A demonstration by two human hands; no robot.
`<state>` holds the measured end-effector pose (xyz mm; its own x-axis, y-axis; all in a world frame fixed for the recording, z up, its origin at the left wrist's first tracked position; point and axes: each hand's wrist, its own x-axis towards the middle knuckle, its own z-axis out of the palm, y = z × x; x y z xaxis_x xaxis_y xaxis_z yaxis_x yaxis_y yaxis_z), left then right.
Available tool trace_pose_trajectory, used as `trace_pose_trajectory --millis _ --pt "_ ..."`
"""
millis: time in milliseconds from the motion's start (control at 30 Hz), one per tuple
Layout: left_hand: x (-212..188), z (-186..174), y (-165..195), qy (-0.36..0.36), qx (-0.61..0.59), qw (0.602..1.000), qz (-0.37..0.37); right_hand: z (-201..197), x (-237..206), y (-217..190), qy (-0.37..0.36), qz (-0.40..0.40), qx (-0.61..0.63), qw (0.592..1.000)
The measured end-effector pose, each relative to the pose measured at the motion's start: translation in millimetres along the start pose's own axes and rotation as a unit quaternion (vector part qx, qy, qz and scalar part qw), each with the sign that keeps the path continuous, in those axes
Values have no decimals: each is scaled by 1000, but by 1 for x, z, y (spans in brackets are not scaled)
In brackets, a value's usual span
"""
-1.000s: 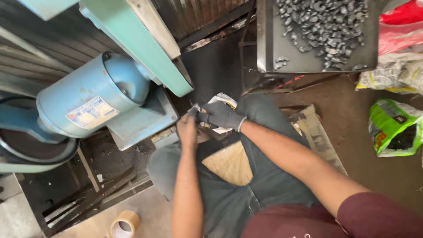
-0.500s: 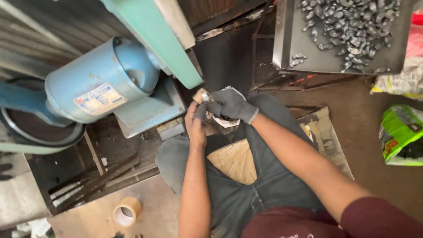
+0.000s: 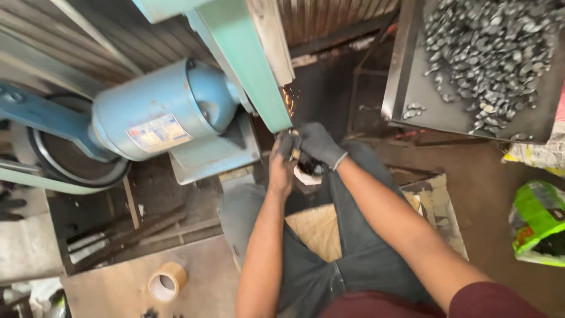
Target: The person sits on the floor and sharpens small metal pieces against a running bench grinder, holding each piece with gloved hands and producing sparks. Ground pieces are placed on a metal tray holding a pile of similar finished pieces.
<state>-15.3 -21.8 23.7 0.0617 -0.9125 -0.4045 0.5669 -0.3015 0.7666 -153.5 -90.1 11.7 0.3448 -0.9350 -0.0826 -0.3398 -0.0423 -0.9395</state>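
Note:
Both my hands meet at the lower end of a green belt-grinder housing (image 3: 253, 65). My left hand (image 3: 281, 165) is bare and my right hand (image 3: 316, 145) wears a dark grey glove. Together they pinch a small metal piece (image 3: 294, 147) against the grinder, and orange sparks (image 3: 289, 101) fly just above it. The piece is mostly hidden by my fingers. A pale cloth or pad (image 3: 307, 175) sits under my hands on my knees.
A blue motor (image 3: 159, 118) sits left of the grinder with a dark belt wheel (image 3: 70, 162) beside it. A metal tray (image 3: 412, 112) of several small grey metal parts stands upper right. A tape roll (image 3: 166, 281) lies lower left. A green bag (image 3: 538, 221) is at right.
My hands have risen with the piece to the grinder's lower end, and sparks now appear. The view has shifted closer to the machine.

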Motion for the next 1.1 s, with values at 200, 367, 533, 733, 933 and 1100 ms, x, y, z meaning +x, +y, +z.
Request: trace_pose_trajectory --millis 200,367,533,733,933,1100 --pt "-7 -33 -10 97 461 860 198 -11 -35 0 -16 53 -134 989" --pt "-21 -33 -1 16 232 972 -32 -25 -63 -16 -51 -57 233 970" --pt "2 -31 -7 83 415 900 107 -28 -56 -24 -12 65 269 961" --pt "25 -34 -46 -22 -68 997 -14 -6 -13 -2 71 145 409 898" --pt "26 -27 -30 -122 -165 978 -30 -7 -1 -10 83 149 446 879" --pt "7 -35 -26 -3 103 994 47 -17 -49 -12 23 55 308 949"
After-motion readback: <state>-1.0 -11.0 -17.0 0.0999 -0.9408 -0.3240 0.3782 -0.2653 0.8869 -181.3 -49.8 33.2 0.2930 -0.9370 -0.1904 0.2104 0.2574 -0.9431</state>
